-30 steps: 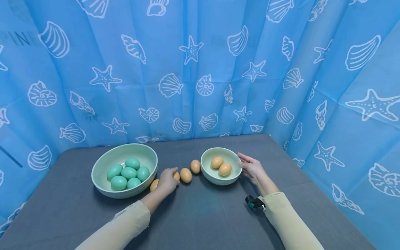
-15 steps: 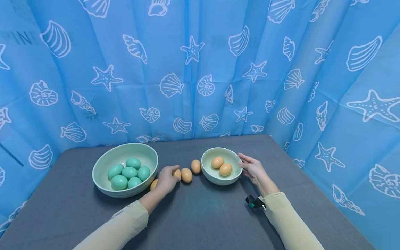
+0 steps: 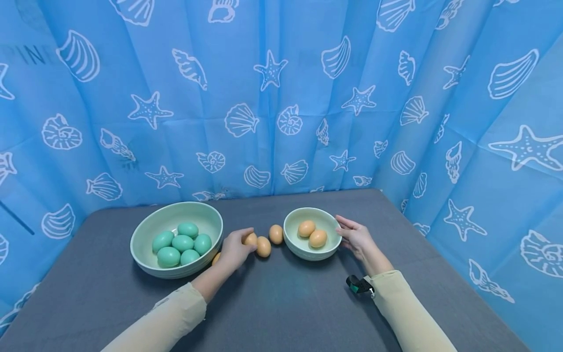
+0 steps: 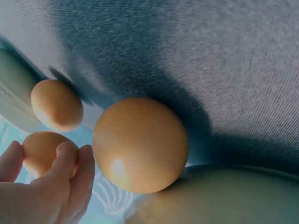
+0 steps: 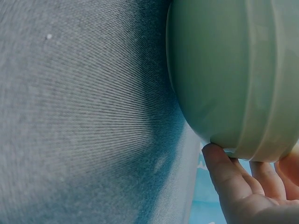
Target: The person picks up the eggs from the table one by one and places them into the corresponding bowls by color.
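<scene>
My left hand [image 3: 236,249] pinches a brown egg [image 4: 41,151] between thumb and fingertips, as the left wrist view shows. Beside it on the cloth are another brown egg [image 3: 263,247] and one [image 3: 276,234] close to the small pale green bowl [image 3: 303,252]. A further brown egg [image 4: 140,144] lies against the large green bowl [image 3: 151,270], mostly hidden by my hand in the head view. With my right hand [image 3: 358,239] I hold the small bowl's right side, fingertips against its outer wall. Two brown eggs [image 3: 317,238] lie inside that bowl.
Several green eggs [image 3: 168,257] lie in the large bowl at left. A dark grey cloth [image 3: 281,308] covers the table. Behind and to the right hangs a blue curtain [image 3: 264,142] with white shell prints. A black strap [image 3: 358,284] is at my right wrist.
My left hand has moved slightly farther from me, and the egg it pinches has shifted a little the same way and to the right. My right hand and the bowls hold their places.
</scene>
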### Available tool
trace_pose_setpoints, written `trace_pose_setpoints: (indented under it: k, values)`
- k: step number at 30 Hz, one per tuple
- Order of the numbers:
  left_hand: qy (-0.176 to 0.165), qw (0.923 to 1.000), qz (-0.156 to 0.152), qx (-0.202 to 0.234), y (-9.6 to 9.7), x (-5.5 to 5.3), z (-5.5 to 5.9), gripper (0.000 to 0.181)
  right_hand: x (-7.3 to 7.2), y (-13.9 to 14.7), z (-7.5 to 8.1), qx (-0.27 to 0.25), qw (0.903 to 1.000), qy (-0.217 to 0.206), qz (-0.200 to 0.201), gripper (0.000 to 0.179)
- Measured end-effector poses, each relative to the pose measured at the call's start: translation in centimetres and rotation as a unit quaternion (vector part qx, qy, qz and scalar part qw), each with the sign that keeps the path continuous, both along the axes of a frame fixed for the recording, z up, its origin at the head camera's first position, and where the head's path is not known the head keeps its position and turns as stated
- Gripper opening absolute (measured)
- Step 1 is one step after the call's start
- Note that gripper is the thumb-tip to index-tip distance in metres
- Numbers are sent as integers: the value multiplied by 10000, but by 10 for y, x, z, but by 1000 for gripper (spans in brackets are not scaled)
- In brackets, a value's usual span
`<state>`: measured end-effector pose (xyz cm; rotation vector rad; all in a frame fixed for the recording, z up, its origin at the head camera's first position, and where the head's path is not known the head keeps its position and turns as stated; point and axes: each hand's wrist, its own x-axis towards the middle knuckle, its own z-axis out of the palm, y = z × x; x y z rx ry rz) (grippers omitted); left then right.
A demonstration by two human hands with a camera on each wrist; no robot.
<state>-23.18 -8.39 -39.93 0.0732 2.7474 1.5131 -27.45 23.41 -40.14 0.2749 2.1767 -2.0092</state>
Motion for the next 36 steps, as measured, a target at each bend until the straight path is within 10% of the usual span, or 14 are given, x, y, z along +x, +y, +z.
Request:
trace_pose_setpoints:
  k: [36]
  values:
    - [182,9962,-397,755,40,0,16,47,0,1,-1,29,10000,38,47,54]
